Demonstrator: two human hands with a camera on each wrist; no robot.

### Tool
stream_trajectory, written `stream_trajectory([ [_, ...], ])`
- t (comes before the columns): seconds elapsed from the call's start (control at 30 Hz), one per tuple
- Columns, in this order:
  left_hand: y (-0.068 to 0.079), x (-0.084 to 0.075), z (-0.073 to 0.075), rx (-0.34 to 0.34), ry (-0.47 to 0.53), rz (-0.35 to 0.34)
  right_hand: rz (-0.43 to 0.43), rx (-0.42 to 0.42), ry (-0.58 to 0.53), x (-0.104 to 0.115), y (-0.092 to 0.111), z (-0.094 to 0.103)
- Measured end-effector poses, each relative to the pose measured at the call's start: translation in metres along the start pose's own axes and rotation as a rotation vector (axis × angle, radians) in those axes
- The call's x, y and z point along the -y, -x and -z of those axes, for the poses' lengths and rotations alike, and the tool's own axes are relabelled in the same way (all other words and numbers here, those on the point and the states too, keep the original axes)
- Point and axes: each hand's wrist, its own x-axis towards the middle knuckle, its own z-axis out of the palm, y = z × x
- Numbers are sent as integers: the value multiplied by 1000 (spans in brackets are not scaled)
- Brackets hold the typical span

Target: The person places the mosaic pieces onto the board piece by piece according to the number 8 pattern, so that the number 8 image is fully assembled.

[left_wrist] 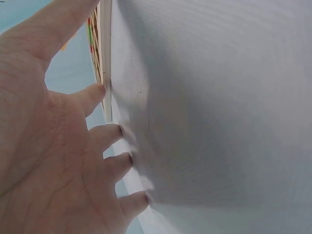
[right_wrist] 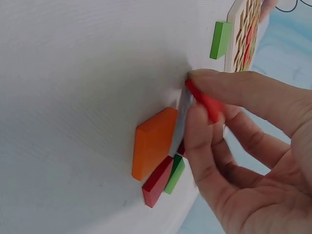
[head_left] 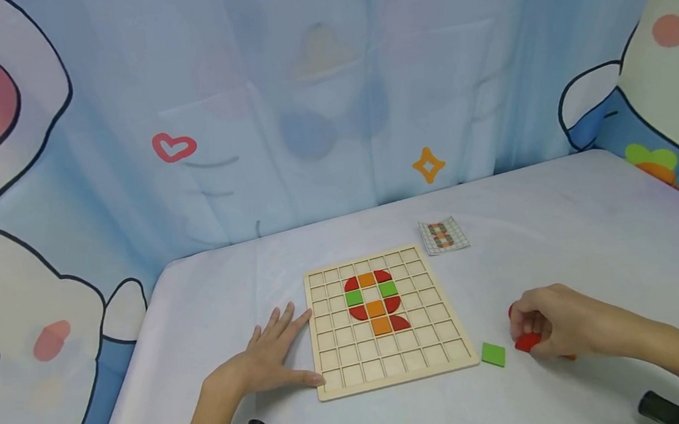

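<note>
A wooden grid board (head_left: 398, 378) lies on the table, with red, orange and green tiles set in some of its cells. My left hand (head_left: 262, 364) is spread beside the board's left edge, its thumb and index fingertip touching the frame. To the right of the board, my right hand (head_left: 568, 323) pinches a red tile (right_wrist: 207, 102) between thumb and index finger, just above the table. Below those fingers in the right wrist view lie an orange tile (right_wrist: 153, 146), a red tile (right_wrist: 157, 184) and a green tile (right_wrist: 175, 174). The fingers partly hide another dark red piece.
A single green tile (head_left: 493, 354) lies by the board's lower right corner. Behind the board is a small card (head_left: 443, 236) printed with a coloured grid pattern. A blue cartoon curtain (head_left: 311, 174) hangs along the table's far edge.
</note>
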Motion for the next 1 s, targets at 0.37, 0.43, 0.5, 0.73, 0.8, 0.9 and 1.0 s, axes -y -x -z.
stream_trajectory([
  [0.37,0,0,0,-7,-7,12,163,26,-49,22,-18,5],
  [0.43,0,0,0,-5,-7,15,214,23,-51,35,-27,5],
  [0.5,-1,0,0,-3,-5,15,256,23,-61,47,-36,5],
  [0.73,-1,0,-1,-1,8,11,371,49,-133,84,-79,2],
  [0.8,-1,-1,-1,-3,6,14,398,76,-133,94,-91,-1],
  [0.9,0,-1,0,-8,2,16,416,119,-114,108,-107,-6],
  [1.0,0,0,0,-13,-1,14,428,156,-98,120,-121,-13],
])
